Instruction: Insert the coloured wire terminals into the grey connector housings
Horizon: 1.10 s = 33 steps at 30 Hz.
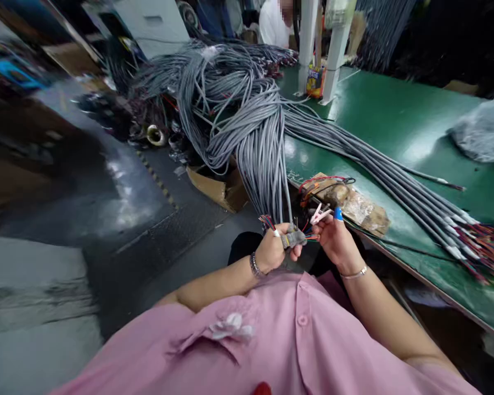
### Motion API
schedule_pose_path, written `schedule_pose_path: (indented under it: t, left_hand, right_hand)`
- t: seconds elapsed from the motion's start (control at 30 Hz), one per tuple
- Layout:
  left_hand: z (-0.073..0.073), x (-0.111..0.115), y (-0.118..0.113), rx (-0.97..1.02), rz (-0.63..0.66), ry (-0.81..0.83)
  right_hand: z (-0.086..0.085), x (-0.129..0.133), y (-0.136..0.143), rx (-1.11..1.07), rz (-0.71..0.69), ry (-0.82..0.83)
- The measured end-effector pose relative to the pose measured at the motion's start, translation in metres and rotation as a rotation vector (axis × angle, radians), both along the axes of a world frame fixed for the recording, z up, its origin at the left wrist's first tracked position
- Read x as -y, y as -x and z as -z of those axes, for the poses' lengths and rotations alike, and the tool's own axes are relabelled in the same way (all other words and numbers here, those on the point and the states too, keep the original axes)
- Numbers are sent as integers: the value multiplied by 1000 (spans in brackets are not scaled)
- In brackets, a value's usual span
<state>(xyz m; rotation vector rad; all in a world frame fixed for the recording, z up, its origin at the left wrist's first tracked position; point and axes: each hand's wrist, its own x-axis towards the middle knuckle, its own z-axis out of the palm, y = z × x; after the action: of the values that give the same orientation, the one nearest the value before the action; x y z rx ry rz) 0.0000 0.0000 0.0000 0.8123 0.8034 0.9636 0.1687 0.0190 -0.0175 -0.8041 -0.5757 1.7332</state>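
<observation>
The green table (379,99) bears stripped cables (420,200), more seemingly remaining — left hand (270,252) clasps wires (267,220), right hand (336,241) a pink clip (320,214).

The green tabletop (420,104) bears a rough brown block (354,208), a long bundle of gray cables (399,189) just beyond that block, a plastic bag (483,131) well to the block's right, and two white posts (307,49) flanking a colourful packet (315,81) behind it.

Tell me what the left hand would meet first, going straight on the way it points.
The left hand would probably meet the right hand first, near the pink clip; exact depth is unclear.
</observation>
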Motion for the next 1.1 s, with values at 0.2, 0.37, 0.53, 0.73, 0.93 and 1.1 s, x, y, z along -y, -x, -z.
schedule_pose_path:
  t: [0.2, 0.37, 0.53, 0.73, 0.93, 1.1]
  left_hand:
    - [-2, -6, 1, -4, 34, 17]
    - [-2, -8, -2, -34, 48, 12]
    - [2, -7, -4, -87, 46, -22]
    - [5, -8, -6, -123, 40, -38]
    - [3, -2, -1, -128, 43, -43]
    - [1, 6, 0, -101, -22, -77]
  right_hand:
    - [1, -8, 10, 135, 65, -85]
    - [10, -9, 16, 81, 169, -125]
    - [10, -14, 19, -59, 175, -80]
    - [7, -13, 22, -94, 208, -78]
    - [9, -7, 13, -151, 80, 5]
    - [1, -5, 10, -149, 70, -8]
